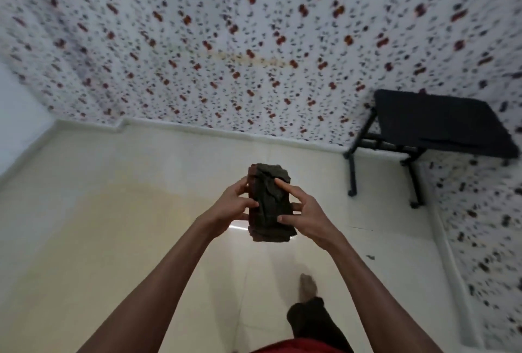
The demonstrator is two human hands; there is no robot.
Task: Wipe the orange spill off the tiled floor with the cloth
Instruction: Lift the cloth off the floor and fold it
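I hold a folded dark cloth (269, 203) in front of me, well above the floor. My left hand (236, 205) grips its left edge with curled fingers. My right hand (303, 217) holds the right side, thumb on the lower front, index finger stretched across the top. A pale orange-yellow spill (118, 220) spreads over the cream tiled floor (395, 239) to the left, below and behind my left arm. The cloth does not touch the spill.
A black stool (435, 126) with a padded top stands at the right against the speckled wall (226, 41). A white skirting (197, 126) runs along the wall foot. My foot (308, 287) stands on the tiles below the cloth.
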